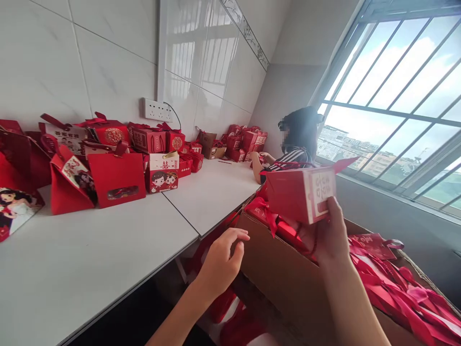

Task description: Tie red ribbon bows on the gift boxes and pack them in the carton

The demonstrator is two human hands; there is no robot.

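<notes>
My right hand (331,235) grips a red gift box (290,194) with a pale printed panel and a red ribbon end sticking out at its top. The box is held tilted above a large cardboard carton (281,274). Loosely bent, my left hand (225,259) hovers beside the carton's left wall with nothing in it, the thumb apart from the fingers. Inside the carton lie more red boxes and many red ribbons (399,293); its bottom is hidden.
Red gift boxes (117,175) line the back of a white table (108,259) along the tiled wall. Farther back, a person (295,149) in a striped sleeve reaches toward stacked red boxes (248,142). A small open carton (212,146) stands there. At right is a barred window (396,96).
</notes>
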